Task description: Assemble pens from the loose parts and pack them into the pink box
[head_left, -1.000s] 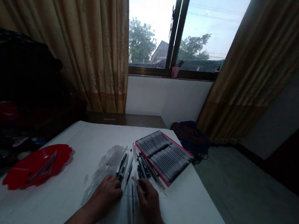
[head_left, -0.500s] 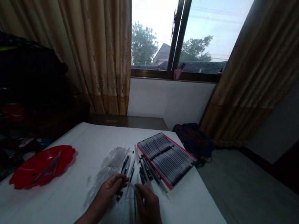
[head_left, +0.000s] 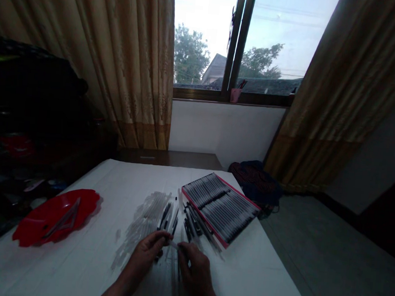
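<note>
My left hand (head_left: 148, 250) and my right hand (head_left: 195, 267) are close together over the near middle of the white table, fingers pinched. Between their fingertips runs a small pale, translucent piece (head_left: 174, 245), held at both ends; it looks like part of a pen. Many clear tubes (head_left: 144, 221) lie in a spread heap beyond and left of my left hand. Dark thin pieces (head_left: 165, 214) lie just beyond the hands. A red-edged box (head_left: 220, 209) filled with rows of pens sits tilted at the right, with loose dark-ended pens (head_left: 193, 225) along its near-left side.
A red scalloped plate (head_left: 87, 198) holding clear pieces stands on the white table (head_left: 242, 279) at the left. Dark cloth (head_left: 256, 182) lies beyond the table's right edge. A pink cup (head_left: 235, 95) stands on the windowsill, and dark clutter fills the far left.
My left hand has shifted very slightly right, towards my right hand. The pale piece remains between the fingertips. The camera view has moved slightly.
</note>
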`<state>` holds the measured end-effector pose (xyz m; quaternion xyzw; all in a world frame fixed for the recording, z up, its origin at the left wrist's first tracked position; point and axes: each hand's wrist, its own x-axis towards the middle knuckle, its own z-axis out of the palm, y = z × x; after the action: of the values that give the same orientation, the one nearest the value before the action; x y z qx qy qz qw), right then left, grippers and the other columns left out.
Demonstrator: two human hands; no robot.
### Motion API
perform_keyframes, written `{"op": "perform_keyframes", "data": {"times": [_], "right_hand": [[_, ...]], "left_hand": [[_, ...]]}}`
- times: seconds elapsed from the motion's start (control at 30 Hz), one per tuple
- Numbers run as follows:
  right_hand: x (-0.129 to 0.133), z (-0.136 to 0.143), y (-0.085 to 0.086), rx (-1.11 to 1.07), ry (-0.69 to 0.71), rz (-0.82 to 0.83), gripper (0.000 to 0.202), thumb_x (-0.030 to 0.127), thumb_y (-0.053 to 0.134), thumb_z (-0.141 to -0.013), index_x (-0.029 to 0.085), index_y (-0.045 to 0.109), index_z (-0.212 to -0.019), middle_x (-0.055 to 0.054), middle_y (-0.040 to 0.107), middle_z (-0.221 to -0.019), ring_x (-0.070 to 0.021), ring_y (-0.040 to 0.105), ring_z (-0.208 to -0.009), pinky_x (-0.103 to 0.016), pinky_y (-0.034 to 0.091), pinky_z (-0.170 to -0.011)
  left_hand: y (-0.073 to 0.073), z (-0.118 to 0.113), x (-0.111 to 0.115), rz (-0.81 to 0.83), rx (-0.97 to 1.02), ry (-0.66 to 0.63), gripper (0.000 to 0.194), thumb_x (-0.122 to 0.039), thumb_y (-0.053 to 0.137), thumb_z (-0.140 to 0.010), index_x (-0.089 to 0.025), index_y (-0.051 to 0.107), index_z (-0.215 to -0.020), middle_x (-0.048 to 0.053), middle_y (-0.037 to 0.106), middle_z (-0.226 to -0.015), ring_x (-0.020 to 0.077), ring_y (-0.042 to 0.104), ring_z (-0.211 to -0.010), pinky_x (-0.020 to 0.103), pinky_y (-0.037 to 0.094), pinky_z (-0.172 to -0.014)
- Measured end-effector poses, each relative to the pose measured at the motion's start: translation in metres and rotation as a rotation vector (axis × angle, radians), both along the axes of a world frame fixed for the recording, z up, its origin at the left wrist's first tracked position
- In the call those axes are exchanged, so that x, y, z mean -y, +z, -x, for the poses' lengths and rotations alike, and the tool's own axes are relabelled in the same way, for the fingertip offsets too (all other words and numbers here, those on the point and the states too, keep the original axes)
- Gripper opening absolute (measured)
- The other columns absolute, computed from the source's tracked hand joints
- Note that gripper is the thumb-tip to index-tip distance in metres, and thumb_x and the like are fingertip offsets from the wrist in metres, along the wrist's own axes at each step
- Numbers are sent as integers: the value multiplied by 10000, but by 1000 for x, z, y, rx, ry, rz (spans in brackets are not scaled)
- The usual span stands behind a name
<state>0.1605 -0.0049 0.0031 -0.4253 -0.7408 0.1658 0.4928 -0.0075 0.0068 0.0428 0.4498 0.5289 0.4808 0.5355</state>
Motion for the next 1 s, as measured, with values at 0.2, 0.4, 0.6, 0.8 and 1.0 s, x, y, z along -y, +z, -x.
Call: {"op": "perform_keyframes", "data": {"times": [0.2,0.4,0.6,0.8,1.0], "right_hand": [[-1,0,0,3,-3,-12,180,202,451,-897,190,622,-951,-60,691,-814,-169,665,-735,-241,506,-671],[-1,0,1,-5,-15,-19,179,206,455,-897,193,627,-945,-62,699,-827,-171,674,-746,-242,513,-671],[0,0,0,-8,-46,32,171,264,513,-861,186,595,-989,-44,680,-784,-154,642,-627,-238,499,-591],[0,-1,-1,26,-81,25,126,253,487,-879,194,586,-829,-10,628,-675,-137,605,-577,-211,462,-555],[-2,-1,-3,33,-61,-19,239,283,415,-938,199,638,-963,-61,682,-809,-166,660,-725,-241,507,-671]], "left_hand": [[-1,-4,3,1,-6,35,447,-578,717,-574,-202,707,-815,65,742,-866,198,636,-761,249,432,-575],[-1,-8,6,3,-23,63,431,-555,709,-586,-199,717,-830,68,744,-887,208,640,-793,256,445,-593],[-1,-12,6,3,-43,91,433,-552,708,-585,-197,730,-832,65,748,-855,218,655,-790,254,452,-576],[-1,-11,2,19,-43,90,436,-550,732,-556,-194,742,-806,62,749,-756,219,667,-724,261,459,-554],[-4,-11,3,11,-34,97,420,-536,732,-569,-189,743,-806,56,745,-746,215,665,-735,259,461,-567]]}}
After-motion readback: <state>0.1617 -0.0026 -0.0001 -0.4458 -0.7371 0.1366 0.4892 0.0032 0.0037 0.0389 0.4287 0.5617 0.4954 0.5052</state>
